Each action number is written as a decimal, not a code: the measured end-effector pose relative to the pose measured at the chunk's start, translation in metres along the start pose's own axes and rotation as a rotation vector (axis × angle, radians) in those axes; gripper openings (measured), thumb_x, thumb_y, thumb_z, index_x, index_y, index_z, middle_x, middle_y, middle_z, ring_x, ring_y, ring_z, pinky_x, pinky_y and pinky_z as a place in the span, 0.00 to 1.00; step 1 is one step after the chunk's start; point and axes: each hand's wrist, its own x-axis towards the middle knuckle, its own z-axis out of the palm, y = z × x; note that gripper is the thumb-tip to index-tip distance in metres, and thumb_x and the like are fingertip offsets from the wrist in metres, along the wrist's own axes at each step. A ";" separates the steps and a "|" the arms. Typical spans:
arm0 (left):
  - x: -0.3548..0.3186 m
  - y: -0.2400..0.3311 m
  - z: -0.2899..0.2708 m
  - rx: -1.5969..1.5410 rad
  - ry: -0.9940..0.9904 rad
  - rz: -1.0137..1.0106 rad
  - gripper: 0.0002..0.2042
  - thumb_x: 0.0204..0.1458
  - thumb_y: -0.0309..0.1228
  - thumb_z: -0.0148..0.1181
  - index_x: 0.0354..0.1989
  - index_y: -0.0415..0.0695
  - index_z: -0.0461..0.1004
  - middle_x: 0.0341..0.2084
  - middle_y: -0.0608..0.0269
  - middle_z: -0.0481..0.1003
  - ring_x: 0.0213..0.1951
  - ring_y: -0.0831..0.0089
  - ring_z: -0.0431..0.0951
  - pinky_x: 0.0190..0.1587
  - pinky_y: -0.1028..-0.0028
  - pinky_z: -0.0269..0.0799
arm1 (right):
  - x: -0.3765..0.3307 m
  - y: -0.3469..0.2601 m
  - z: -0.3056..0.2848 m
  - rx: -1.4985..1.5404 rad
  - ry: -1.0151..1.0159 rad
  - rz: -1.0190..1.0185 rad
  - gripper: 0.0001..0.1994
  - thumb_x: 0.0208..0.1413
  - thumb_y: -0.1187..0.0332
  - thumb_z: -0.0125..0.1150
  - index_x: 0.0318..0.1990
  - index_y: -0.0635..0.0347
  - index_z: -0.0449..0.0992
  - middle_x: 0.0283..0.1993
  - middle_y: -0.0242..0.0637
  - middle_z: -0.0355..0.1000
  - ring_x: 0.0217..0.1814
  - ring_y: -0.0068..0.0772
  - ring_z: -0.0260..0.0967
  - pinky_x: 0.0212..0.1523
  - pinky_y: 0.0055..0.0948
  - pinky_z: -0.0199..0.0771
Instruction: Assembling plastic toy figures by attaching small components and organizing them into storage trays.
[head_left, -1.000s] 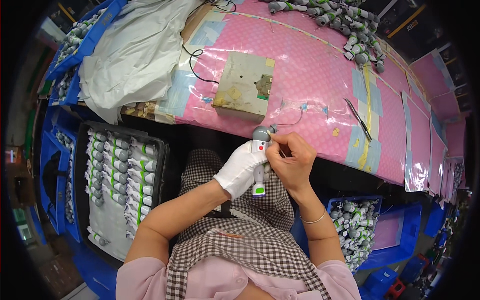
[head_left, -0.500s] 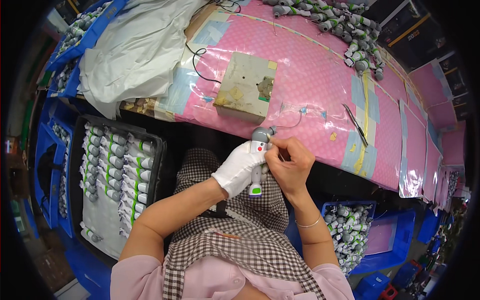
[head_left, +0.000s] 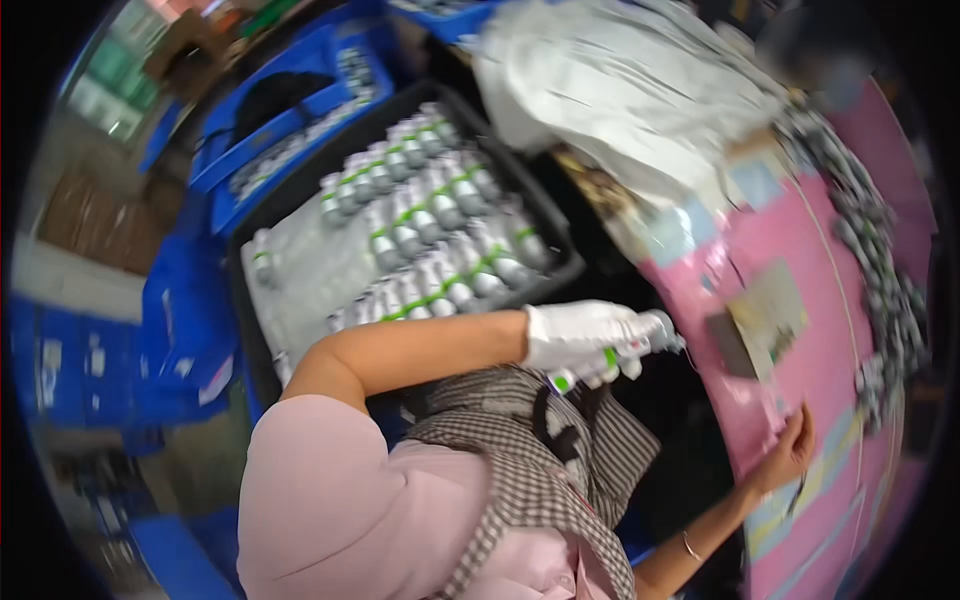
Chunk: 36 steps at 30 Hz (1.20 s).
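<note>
My left hand (head_left: 580, 335), in a white glove, is closed around a small plastic toy figure. The figure's grey rounded end (head_left: 660, 328) sticks out past the fingers on the right. A white part with a bright green patch and purple edge (head_left: 560, 382) shows below the same hand; whether it belongs to that figure I cannot tell. My bare right hand (head_left: 790, 452) is over the pink-covered table, apart from the left one. Motion blurs its fingers, so what they hold, if anything, cannot be made out. A thin dark tool (head_left: 797, 495) lies close to its wrist.
Left of the table, a black tray (head_left: 575, 265) holds rows of similar figures. A beige metal box (head_left: 770, 310) stands on the pink table (head_left: 715, 400). White sheeting (head_left: 620, 90) covers the table's far end. Heaped figures (head_left: 860, 220) line its far side. Blue bins (head_left: 190, 310) stand at left.
The view has swung left toward the tray. My right hand has let go of the figure and moved away over the table. My left hand keeps hold of the figure.
</note>
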 end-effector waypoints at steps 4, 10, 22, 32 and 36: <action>-0.098 0.002 -0.101 0.659 0.755 0.084 0.22 0.52 0.50 0.52 0.40 0.41 0.69 0.25 0.65 0.73 0.24 0.81 0.70 0.26 0.78 0.68 | 0.023 0.010 0.018 -0.281 -0.084 -0.107 0.11 0.57 0.69 0.55 0.43 0.65 0.76 0.36 0.37 0.74 0.38 0.28 0.70 0.39 0.24 0.69; -0.253 -0.042 -0.231 1.590 1.451 -0.712 0.09 0.46 0.33 0.52 0.34 0.49 0.76 0.33 0.55 0.77 0.36 0.59 0.78 0.38 0.58 0.73 | 0.032 0.018 0.033 -0.711 -0.120 -0.459 0.13 0.58 0.67 0.52 0.46 0.63 0.75 0.53 0.44 0.67 0.54 0.39 0.65 0.51 0.31 0.66; -0.282 -0.146 -0.327 1.966 1.196 -0.547 0.12 0.45 0.26 0.50 0.39 0.55 0.71 0.38 0.67 0.70 0.34 0.66 0.74 0.38 0.67 0.72 | 0.025 0.022 0.026 -0.713 -0.152 -0.340 0.12 0.58 0.68 0.53 0.45 0.63 0.76 0.52 0.42 0.68 0.53 0.36 0.66 0.52 0.29 0.66; -0.296 -0.165 -0.343 1.124 2.087 -0.054 0.14 0.54 0.31 0.46 0.48 0.53 0.72 0.40 0.52 0.74 0.44 0.53 0.73 0.46 0.61 0.68 | 0.024 0.017 0.032 -0.630 -0.171 -0.283 0.14 0.58 0.65 0.51 0.44 0.67 0.75 0.52 0.46 0.68 0.54 0.42 0.66 0.53 0.32 0.65; -0.183 -0.123 -0.348 0.940 1.850 0.089 0.18 0.53 0.34 0.45 0.47 0.37 0.72 0.46 0.44 0.72 0.51 0.56 0.70 0.56 0.67 0.60 | 0.019 0.032 -0.011 -0.732 0.033 -0.305 0.12 0.55 0.70 0.55 0.44 0.66 0.76 0.52 0.45 0.69 0.53 0.40 0.66 0.54 0.33 0.65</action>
